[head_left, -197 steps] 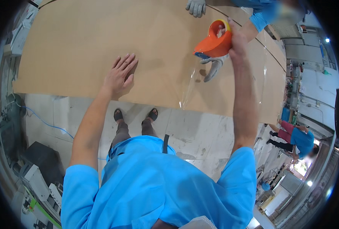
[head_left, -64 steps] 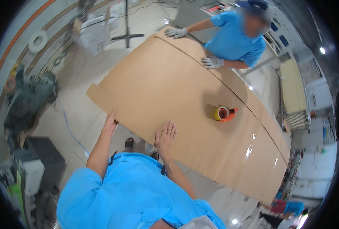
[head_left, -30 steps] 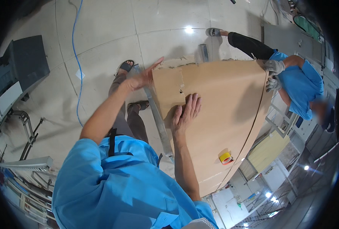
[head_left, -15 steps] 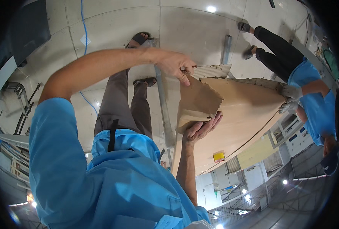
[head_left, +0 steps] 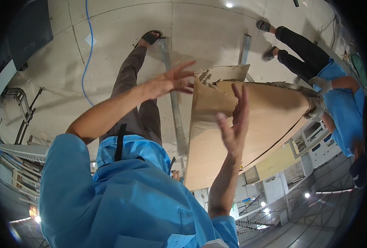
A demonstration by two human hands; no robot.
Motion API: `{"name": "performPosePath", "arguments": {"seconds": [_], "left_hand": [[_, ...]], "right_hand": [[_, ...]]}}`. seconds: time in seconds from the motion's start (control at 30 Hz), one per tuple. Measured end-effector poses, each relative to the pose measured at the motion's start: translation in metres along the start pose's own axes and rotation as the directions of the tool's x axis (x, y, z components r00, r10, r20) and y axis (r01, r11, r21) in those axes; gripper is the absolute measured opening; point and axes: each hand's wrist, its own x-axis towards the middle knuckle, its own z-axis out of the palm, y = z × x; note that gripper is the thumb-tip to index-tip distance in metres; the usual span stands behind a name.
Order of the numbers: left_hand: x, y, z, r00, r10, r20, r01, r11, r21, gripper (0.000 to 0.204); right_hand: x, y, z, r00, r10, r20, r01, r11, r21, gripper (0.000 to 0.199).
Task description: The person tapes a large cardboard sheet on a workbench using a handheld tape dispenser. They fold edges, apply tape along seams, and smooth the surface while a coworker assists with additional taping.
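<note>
A large brown cardboard wrap [head_left: 270,107] spans from in front of me toward the right, its upper edge torn and ragged. At its near end a folded flap [head_left: 210,99] lies against the side, with corrugated cardboard [head_left: 229,73] showing above it. My left hand [head_left: 173,82] is beside the flap's upper corner, fingers spread, apparently holding nothing. My right hand [head_left: 236,124] is raised in front of the cardboard, its fingers apart and nothing in them. Whether its fingertips touch the cardboard I cannot tell.
At the cardboard's right end stands a co-worker in blue, a gloved hand [head_left: 314,108] against it. Metal bars [head_left: 174,107] [head_left: 244,51] extend below the cardboard. A blue hose [head_left: 89,49] runs across the floor on the left, near a dark panel [head_left: 30,33].
Both my hands have let go of the flap. The left moved slightly left; the right rose. The flap now lies flatter against the side. The yellow tape roll is out of sight.
</note>
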Motion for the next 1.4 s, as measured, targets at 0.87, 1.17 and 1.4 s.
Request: {"name": "performPosePath", "arguments": {"seconds": [0.87, 1.17, 1.4], "left_hand": [[0.000, -0.045, 0.023, 0.946, -0.203, 0.251, 0.227, 0.971, -0.071, 0.129], [-0.005, -0.045, 0.022, 0.945, -0.169, 0.281, 0.225, 0.958, -0.177, 0.101], [-0.003, -0.053, 0.025, 0.954, -0.134, 0.270, 0.166, 0.981, -0.099, 0.086]], "right_hand": [[0.097, 0.019, -0.045, 0.501, 0.308, 0.809, -0.243, 0.947, -0.210, 0.078], [0.102, 0.039, -0.019, 0.479, 0.110, 0.871, -0.486, 0.859, 0.159, 0.073], [0.125, 0.005, -0.004, 0.468, 0.453, 0.759, -0.366, 0.881, -0.301, 0.042]]}}
